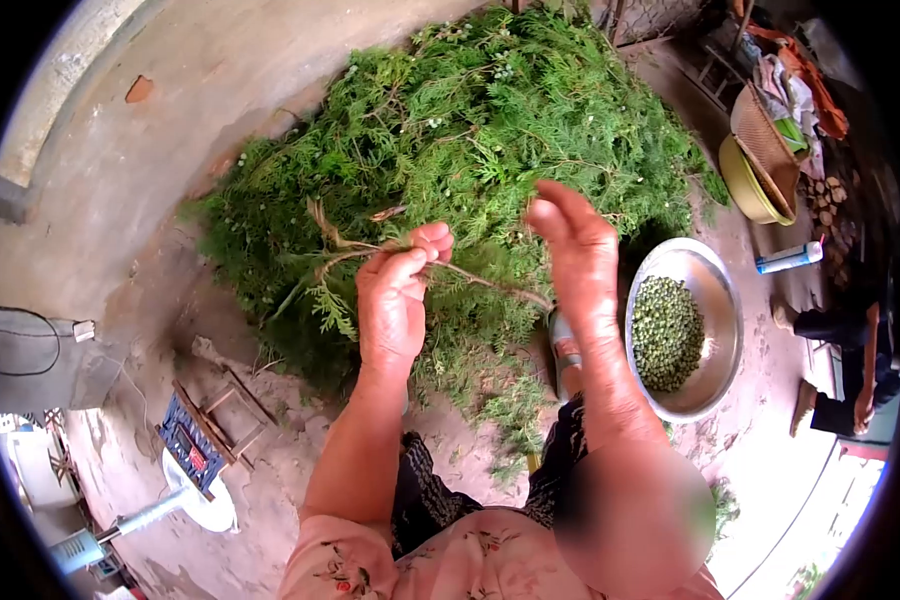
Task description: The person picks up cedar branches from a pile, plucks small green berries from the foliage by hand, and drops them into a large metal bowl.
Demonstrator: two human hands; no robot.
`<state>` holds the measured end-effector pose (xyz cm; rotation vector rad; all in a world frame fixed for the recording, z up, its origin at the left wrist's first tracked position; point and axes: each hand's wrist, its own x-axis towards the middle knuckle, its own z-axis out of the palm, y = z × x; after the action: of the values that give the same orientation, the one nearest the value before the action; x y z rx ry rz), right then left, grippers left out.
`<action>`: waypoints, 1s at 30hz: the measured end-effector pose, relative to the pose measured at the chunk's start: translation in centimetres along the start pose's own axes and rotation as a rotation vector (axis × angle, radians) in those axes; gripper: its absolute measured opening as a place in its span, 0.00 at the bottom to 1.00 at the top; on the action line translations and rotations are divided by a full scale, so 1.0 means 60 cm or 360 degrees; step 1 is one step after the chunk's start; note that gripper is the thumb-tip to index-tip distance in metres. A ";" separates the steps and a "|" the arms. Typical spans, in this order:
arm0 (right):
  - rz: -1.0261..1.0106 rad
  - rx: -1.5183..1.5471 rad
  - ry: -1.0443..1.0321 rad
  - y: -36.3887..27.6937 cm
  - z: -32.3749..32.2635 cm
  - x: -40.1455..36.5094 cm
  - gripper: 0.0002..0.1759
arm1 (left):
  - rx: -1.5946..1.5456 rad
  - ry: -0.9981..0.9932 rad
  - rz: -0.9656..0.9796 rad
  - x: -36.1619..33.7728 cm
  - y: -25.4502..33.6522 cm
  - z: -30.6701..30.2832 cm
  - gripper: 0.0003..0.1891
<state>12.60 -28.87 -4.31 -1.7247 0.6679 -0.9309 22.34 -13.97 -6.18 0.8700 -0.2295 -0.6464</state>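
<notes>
Pink floral shirt fills the bottom of the view, with both forearms reaching forward over the floor. Left hand: closed; thumb and fingers pinch the twig partway along its length. Right hand: partly closed, fingers bent toward the thumb, raised above the twig's right end; whether it grips anything cannot be determined.

Twig position: in front of the person, above the near edge of the pile of green branches. Long axis: crosswise, sloping down toward the right in the view. The bare, single end points right, near the right wrist; the forked end points left and carries a leafy sprig. The left fingers cover part of the stem.

Right side: metal bowl containing green berries, just beside the right forearm, which stands between the bowl and the twig. Farther right: yellow basin, blue can and another person. Left side: small stool and fan.
</notes>
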 end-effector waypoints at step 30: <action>0.0708 0.0239 -0.0342 0.044 -0.003 -0.063 0.25 | 0.0613 0.1126 -0.0396 0.022 0.004 -0.045 0.35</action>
<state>10.38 -26.83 -7.81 -1.4357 0.7756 -0.4662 24.70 -12.93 -7.79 1.4584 0.4122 -0.4915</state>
